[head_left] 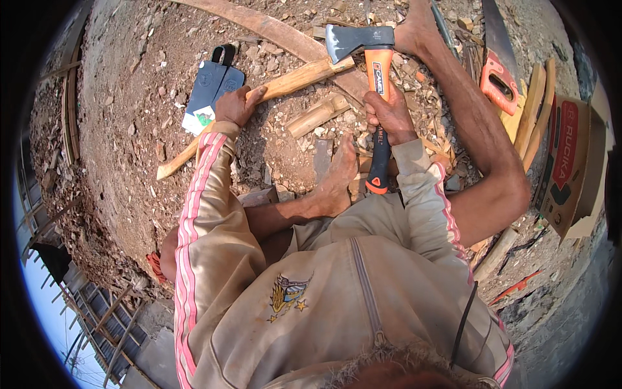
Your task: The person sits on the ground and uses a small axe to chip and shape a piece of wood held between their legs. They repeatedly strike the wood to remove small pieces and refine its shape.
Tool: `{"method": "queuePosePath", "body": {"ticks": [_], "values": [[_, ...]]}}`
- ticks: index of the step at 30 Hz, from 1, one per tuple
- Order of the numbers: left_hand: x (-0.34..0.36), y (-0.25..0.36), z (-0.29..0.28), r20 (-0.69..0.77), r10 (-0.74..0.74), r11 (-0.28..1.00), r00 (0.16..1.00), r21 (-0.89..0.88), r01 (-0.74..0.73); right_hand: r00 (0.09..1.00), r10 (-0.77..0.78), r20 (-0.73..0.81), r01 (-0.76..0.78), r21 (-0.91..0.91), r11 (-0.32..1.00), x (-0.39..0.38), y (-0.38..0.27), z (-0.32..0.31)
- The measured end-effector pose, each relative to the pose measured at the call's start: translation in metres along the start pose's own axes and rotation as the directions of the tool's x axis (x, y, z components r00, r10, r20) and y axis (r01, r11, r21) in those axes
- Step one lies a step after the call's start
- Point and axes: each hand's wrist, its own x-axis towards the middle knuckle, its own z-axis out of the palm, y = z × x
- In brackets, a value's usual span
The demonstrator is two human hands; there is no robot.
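Observation:
My right hand (391,114) is closed around the handle of a hatchet (378,71) with an orange and black grip. Its dark head with a bright cutting edge points left, close to the end of a wooden handle. That wooden handle (291,83) is long, pale and slightly curved, slanting from lower left to upper right. My left hand (236,105) grips it near the middle. The wood's far end lies over a flat curved plank (285,35). Beside my left hand, a dark blue sheath (210,84) with a strap rests on the ground.
A short split wood piece (317,115) lies between my hands, near my bare foot (337,178). At the right are a handsaw (500,81) with a red-orange handle, long wood strips (534,107) and a cardboard box (573,165). Stones and wood chips cover the dirt.

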Motion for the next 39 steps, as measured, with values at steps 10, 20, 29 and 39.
{"method": "queuePosePath", "body": {"ticks": [10, 20, 29, 39], "values": [[0.001, -0.002, 0.001, -0.021, 0.008, 1.000, 1.000, -0.006, -0.008, 0.999, 0.035, 0.001, -0.035, 0.066, 0.997, 0.007, 0.002, -0.004], [0.005, -0.001, -0.001, -0.028, 0.012, 1.000, 1.000, -0.011, -0.012, 0.998, 0.047, 0.043, -0.048, 0.012, 0.999, 0.002, -0.003, -0.001], [0.002, 0.003, 0.000, 0.022, -0.015, 0.999, 1.000, -0.029, 0.015, 0.999, 0.029, 0.030, -0.027, -0.061, 0.998, 0.009, -0.004, -0.007], [0.006, -0.005, 0.002, 0.016, 0.042, 0.999, 0.999, -0.024, -0.041, 1.000, -0.021, 0.008, 0.021, -0.003, 1.000, 0.003, -0.004, -0.007]]}}
